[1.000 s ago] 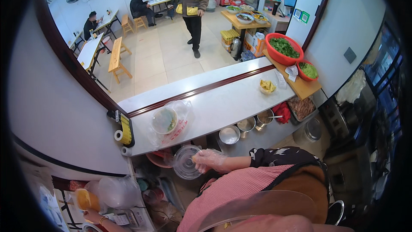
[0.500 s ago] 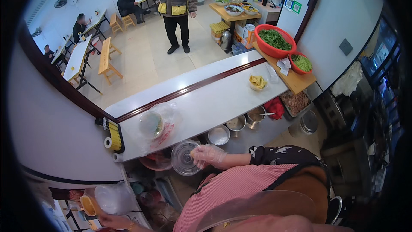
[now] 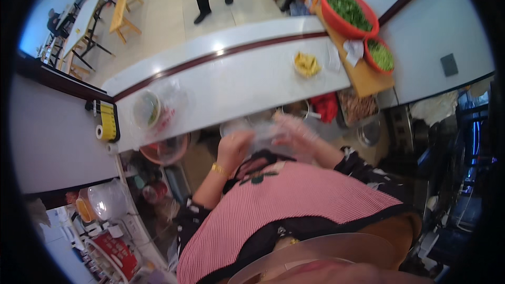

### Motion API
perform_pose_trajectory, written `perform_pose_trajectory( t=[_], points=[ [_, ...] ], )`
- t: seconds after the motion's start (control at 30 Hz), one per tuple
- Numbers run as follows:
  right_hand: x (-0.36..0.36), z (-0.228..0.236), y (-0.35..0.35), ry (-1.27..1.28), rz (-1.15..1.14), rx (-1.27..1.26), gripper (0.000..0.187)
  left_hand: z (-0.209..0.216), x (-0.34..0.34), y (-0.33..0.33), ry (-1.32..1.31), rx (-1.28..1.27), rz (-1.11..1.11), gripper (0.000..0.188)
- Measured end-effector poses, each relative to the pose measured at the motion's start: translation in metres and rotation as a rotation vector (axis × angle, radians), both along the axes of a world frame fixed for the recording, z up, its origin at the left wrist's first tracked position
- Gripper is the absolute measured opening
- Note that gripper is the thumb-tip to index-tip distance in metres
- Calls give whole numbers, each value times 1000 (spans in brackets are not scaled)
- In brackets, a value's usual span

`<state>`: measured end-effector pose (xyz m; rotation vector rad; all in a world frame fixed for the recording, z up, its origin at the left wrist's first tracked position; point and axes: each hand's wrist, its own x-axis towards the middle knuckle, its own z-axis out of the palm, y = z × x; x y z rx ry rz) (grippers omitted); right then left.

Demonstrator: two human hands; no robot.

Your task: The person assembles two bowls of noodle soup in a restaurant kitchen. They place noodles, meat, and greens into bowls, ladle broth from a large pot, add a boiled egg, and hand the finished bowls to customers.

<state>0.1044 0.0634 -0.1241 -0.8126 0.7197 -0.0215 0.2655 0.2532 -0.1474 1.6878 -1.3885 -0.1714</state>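
Clear bag (image 3: 265,135): I held it in both hands, below the counter (image 3: 236,87).
Left hand (image 3: 234,147): had joined in, clamped on it.
Right hand (image 3: 297,134): blurred, gripping it.
Change: bowl gone from hand; bagging begun.

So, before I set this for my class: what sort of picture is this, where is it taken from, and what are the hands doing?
It comes from a wide fisheye camera worn on a person's head, looking down, so straight edges bend. There is no machine, only two bare hands. The left hand, with a gold bracelet, and the right hand both grip a crumpled clear plastic bag below a white counter; motion blur hides the fingers. On the counter sit a bagged bowl and a small dish of yellow food. Two red basins of greens stand on a wooden table beyond.
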Motion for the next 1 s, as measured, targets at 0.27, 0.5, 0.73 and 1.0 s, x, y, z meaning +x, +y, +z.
perform_pose_trajectory(
  t=[0.27, 0.5, 0.73, 1.0],
  points=[
    [-42, -16, -94, 57, -206, -750, 29, -16, -12, -153, 967, 147, -59, 17],
    [-18, -62, -192, 295, -557, -864, 17, -19, 22, -311, 211, 89, 27, 36],
    [2, -89, -238, 473, -474, -829, 19, -34, 40, -352, 283, 454, 105, 37],
    [14, -87, -237, 602, -428, -965, 22, -61, 49, -357, 349, 251, 67, 33]
  ],
)
